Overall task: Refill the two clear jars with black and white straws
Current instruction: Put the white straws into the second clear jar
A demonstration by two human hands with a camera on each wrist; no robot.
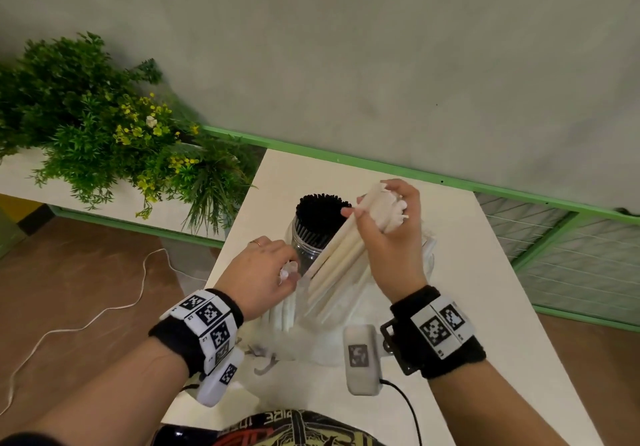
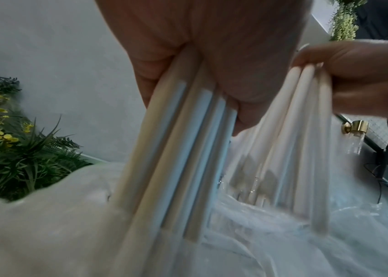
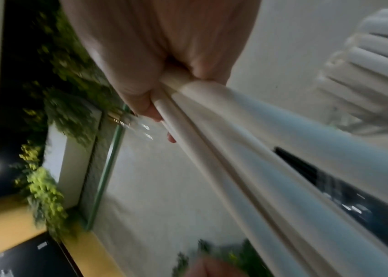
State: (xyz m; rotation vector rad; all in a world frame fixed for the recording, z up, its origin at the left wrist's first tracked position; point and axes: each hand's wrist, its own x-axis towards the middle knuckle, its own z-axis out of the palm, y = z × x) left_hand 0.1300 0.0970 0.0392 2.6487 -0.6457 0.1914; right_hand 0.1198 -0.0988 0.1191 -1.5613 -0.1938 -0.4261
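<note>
A clear jar (image 1: 320, 227) packed with black straws stands mid-table. Just in front of it, my right hand (image 1: 384, 210) grips the top of a bundle of white straws (image 1: 341, 255) that slants down-left into a clear plastic bag (image 1: 325, 321). My left hand (image 1: 289, 271) holds the ends of another bunch of white straws (image 2: 183, 150) that rise out of the same bag. In the left wrist view the right hand (image 2: 353, 75) is at the right with its own straws. In the right wrist view its bundle (image 3: 235, 150) fills the frame. I cannot make out a second jar.
The narrow white table (image 1: 467, 307) ends at a green-framed rail (image 1: 398, 165) and a grey wall. A planter of green and yellow foliage (image 1: 104, 127) stands at the left. A white cable (image 1: 86, 321) lies on the brown floor.
</note>
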